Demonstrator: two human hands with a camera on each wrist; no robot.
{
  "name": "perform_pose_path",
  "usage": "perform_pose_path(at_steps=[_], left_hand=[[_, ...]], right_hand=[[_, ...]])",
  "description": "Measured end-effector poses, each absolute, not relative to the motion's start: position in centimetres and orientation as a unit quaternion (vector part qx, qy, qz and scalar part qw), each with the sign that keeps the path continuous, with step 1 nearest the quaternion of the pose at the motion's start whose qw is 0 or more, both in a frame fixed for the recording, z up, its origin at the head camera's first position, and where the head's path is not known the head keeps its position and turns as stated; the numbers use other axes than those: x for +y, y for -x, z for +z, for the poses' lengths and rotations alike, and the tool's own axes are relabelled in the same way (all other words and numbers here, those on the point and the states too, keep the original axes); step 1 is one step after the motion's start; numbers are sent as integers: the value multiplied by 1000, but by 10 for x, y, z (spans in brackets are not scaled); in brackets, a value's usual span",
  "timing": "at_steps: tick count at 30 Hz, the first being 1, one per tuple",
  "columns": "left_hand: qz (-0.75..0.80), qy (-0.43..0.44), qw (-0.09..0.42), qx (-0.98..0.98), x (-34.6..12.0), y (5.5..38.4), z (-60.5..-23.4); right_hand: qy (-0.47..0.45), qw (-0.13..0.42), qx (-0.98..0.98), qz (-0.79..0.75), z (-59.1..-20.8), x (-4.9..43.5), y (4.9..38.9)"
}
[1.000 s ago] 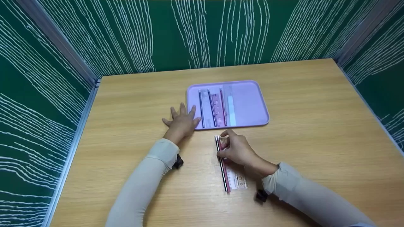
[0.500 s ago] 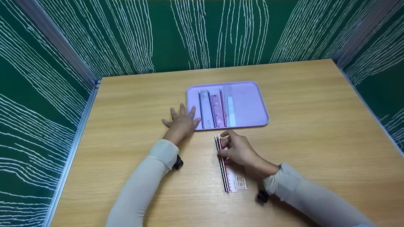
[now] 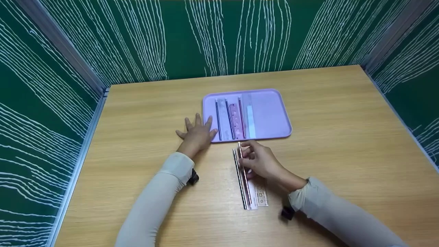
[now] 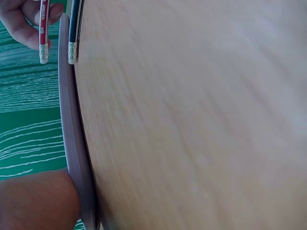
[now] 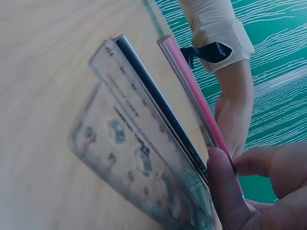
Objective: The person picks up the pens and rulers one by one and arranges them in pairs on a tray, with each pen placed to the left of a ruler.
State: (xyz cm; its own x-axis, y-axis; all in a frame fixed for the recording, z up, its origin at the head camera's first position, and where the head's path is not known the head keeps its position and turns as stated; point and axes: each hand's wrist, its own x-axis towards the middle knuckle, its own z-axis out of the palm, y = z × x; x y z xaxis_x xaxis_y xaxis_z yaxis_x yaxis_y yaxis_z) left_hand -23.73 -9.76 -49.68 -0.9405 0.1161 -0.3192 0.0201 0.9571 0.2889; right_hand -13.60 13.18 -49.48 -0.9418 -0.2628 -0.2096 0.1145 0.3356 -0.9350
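My right hand (image 3: 262,163) pinches a red pencil (image 5: 192,88) between thumb and fingers, its eraser end tilted up toward the tray. In the right wrist view this pencil is lifted clear of the table. A dark pencil (image 3: 239,176) lies just to its left, beside a narrow clear ruler (image 3: 253,204) and a wider clear stencil ruler (image 3: 262,197). Spread flat, my left hand (image 3: 197,135) rests at the front left corner of the lilac tray (image 3: 271,113), some fingertips over its rim. Most of the left hand is outside the left wrist view.
On the tray, two dark pencils (image 3: 218,120), a red pencil (image 3: 242,118), a clear ruler (image 3: 223,116), a pink ruler (image 3: 235,120) and a pale ruler (image 3: 251,120) lie side by side. Green walls with white lines border the wooden table (image 3: 144,113).
The red pencil has come up off the table and away from the dark pencil, moving slightly right and toward the tray in my right hand. My left hand has stayed still.
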Motion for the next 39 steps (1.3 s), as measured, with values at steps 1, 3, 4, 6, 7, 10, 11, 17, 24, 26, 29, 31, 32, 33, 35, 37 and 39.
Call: perform_pose_path(at_steps=[1, 3, 4, 6, 7, 10, 11, 17, 24, 26, 29, 31, 32, 33, 35, 37, 39], left_hand=[[144, -34, 169, 974, -98, 237, -497], [146, -34, 169, 974, -98, 237, -497], [146, -35, 169, 974, -98, 236, -497], [148, -35, 167, 974, -98, 236, -497], [148, -35, 166, 974, -98, 235, -497], [146, -36, 165, 975, -99, 235, -497], [144, -35, 165, 975, -99, 235, -497], [143, -31, 170, 974, -98, 235, -498], [143, -31, 172, 974, -98, 236, -497], [141, -31, 175, 974, -98, 237, -497], [134, -29, 178, 974, -97, 238, -497], [132, -27, 180, 974, -97, 239, -497], [131, -26, 180, 975, -97, 239, -497], [130, -26, 181, 974, -97, 239, -497], [131, -26, 182, 974, -97, 239, -497], [131, -26, 181, 974, -97, 238, -497], [131, -26, 178, 975, -97, 238, -497]], right_hand=[[46, 166, 799, -577, -494, 132, 136], [45, 168, 797, -578, -494, 134, 137], [42, 170, 796, -580, -494, 134, 137], [39, 173, 794, -581, -494, 136, 138], [38, 174, 794, -582, -494, 136, 139], [33, 175, 793, -583, -494, 139, 141], [31, 174, 792, -584, -493, 140, 141], [28, 170, 791, -587, -492, 145, 147], [20, 165, 793, -586, -489, 153, 154], [19, 166, 794, -584, -488, 156, 157], [14, 167, 793, -586, -486, 160, 163], [11, 164, 794, -586, -485, 163, 167], [9, 163, 795, -585, -484, 164, 169], [7, 161, 795, -584, -484, 166, 171], [3, 157, 797, -583, -482, 169, 176], [4, 154, 799, -582, -481, 172, 180], [4, 151, 799, -582, -479, 175, 184]])
